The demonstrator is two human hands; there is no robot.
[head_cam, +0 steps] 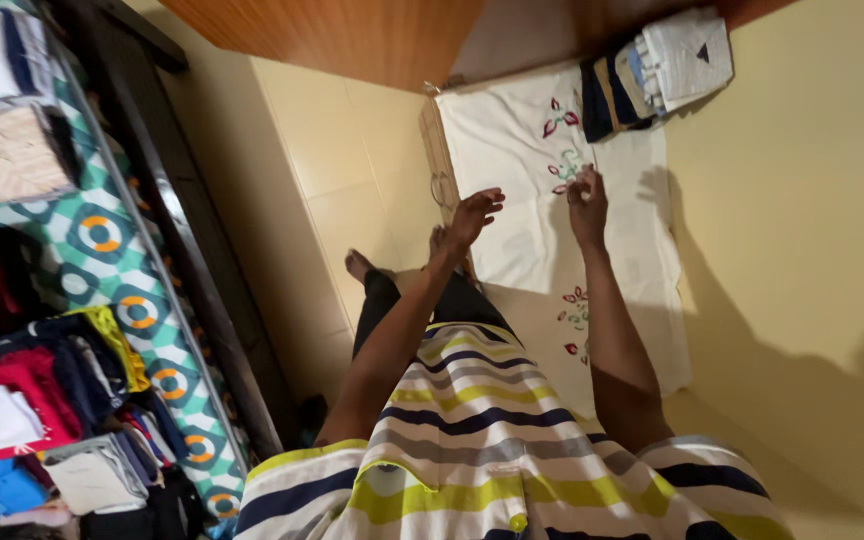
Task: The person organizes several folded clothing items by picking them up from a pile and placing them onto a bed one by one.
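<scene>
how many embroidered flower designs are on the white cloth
3 on the white cloth: one near the folded clothes stack, one partly under the right hand, one beside the right forearm. More may be hidden.

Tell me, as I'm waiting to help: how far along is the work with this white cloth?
Done: folded clothes stacked at the cloth's far end, more piles on the bed. In hand: the white embroidered cloth lies spread flat, right hand on it, left hand open above its edge. Left: this cloth, not yet folded.
</scene>
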